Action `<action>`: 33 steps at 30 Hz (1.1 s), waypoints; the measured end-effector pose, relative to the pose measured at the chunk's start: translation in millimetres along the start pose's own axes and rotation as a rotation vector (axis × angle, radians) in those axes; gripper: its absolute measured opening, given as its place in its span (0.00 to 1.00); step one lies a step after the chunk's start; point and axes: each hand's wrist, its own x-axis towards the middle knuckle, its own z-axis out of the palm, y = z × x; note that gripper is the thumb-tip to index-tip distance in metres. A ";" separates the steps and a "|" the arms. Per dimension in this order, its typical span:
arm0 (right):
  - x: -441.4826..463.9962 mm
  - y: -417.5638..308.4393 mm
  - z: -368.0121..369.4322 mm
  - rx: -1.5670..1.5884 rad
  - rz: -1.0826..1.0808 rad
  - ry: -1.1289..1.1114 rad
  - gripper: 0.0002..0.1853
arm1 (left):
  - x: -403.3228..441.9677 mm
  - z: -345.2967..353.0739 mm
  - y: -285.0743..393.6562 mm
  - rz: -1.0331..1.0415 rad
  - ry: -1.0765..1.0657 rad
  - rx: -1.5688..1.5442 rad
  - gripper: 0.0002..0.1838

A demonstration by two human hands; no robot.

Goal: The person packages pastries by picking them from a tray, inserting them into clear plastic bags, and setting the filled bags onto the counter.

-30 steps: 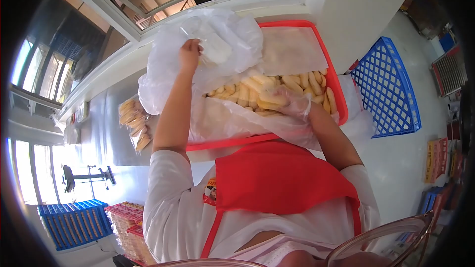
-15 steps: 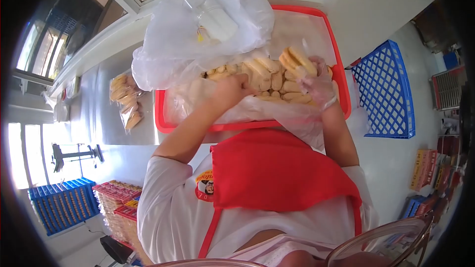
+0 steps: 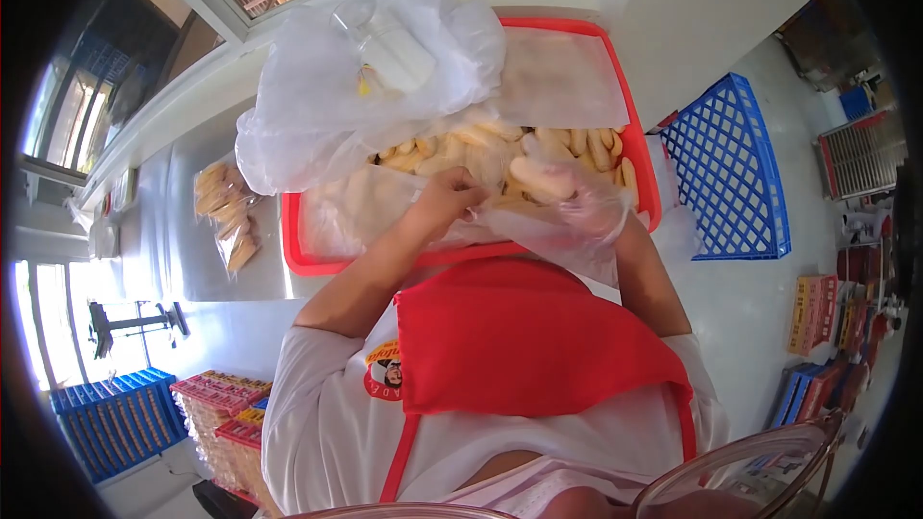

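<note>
My bare left hand [image 3: 450, 200] is closed, its fingertips pinching the edge of a clear plastic bag [image 3: 548, 235]. My right hand [image 3: 596, 207], in a clear plastic glove, grips pale finger-shaped biscuits [image 3: 541, 179] close to the bag's mouth; clear film blurs how many there are. Below and behind both hands, a red-rimmed tray [image 3: 642, 149] holds many more loose finger biscuits [image 3: 601, 146]. White sheeting lines the tray. Over its far left part lies a big white plastic bag [image 3: 308, 86] with a clear container of white stuff [image 3: 399, 56] on it.
Filled biscuit packs [image 3: 228, 216] lie on the metal table [image 3: 173, 231] left of the tray. A blue lattice crate [image 3: 731, 173] stands to the right. Stacked crates [image 3: 120, 413] are at lower left, a window and wall beyond the table.
My right hand has lowered the biscuits leftward, from above the tray's right side to near the bag and my left hand. The whole view has shifted slightly.
</note>
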 end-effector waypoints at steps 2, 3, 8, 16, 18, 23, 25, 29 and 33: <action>-2.3 3.4 -5.9 0.090 -0.010 0.127 0.23 | 3.1 4.4 -3.3 -0.049 -0.036 -0.114 0.08; -2.5 -2.5 -7.4 0.199 0.089 0.159 0.23 | 5.3 7.7 -4.8 -0.072 -0.056 -0.171 0.09; -11.4 -22.5 -3.4 0.348 0.112 0.145 0.26 | 11.1 24.1 -3.9 -0.079 -0.040 -0.015 0.11; -11.7 -32.5 -12.4 -0.185 -0.091 -0.073 0.22 | 5.9 23.8 -12.5 -0.051 0.001 -0.235 0.07; -12.4 -33.8 -10.7 -0.198 -0.082 -0.080 0.21 | 6.5 21.8 -13.9 -0.017 -0.001 -0.151 0.06; -13.0 -33.3 -8.4 0.251 0.340 -0.006 0.24 | -3.2 36.3 -4.4 0.842 0.228 0.691 0.04; -10.8 -37.0 -5.5 0.684 0.411 0.211 0.24 | -6.2 38.8 -0.7 0.967 0.224 0.774 0.04; -11.9 -57.7 0.7 0.569 0.582 0.275 0.22 | -2.9 37.8 -7.7 0.958 0.205 0.664 0.05; -14.2 -40.0 7.9 -0.341 -0.418 0.206 0.22 | -1.2 36.5 -9.1 0.836 0.206 0.465 0.05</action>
